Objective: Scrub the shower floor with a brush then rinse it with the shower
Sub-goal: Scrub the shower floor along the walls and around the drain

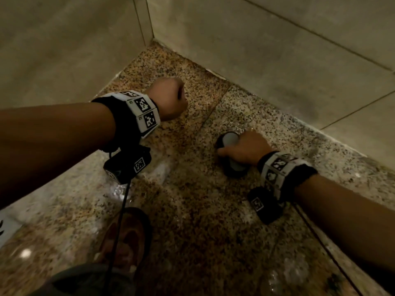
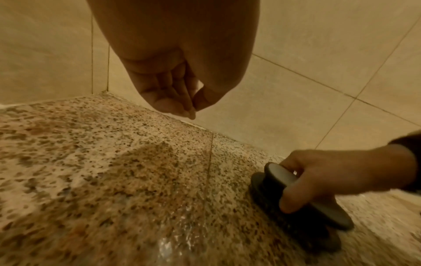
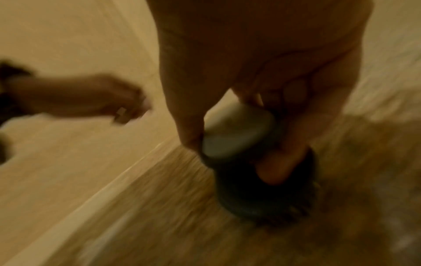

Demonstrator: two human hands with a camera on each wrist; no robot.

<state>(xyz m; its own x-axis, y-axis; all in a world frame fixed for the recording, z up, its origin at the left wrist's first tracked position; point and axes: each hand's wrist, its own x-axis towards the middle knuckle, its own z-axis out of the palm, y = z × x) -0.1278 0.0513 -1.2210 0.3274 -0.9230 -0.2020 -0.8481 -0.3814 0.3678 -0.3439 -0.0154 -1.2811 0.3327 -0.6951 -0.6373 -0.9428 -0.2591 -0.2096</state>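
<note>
Shower floor [image 1: 192,210]: speckled granite-like slabs, wet and glossy, meeting smooth beige wall tiles [image 1: 277,50] at the far corner. Left hand [image 1: 168,99] hangs curled above it, holding nothing. To the right, the right hand [image 1: 245,149] grips the round dark brush [image 1: 232,154], bristles pressed on the floor near the right wall. Risk: slick stone could let the sandalled foot [image 1: 126,238] slide.

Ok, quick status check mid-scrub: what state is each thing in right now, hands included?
Brush: bristles down on the floor, near the right-hand wall, gripped by its handle.
Right hand: curled around the brush handle.
Left hand: held above the floor, fingers curled in, holding nothing.
Shower floor: wet and glistening, with pale soapy patches.
Wall tiles: no water visible on them.
</note>
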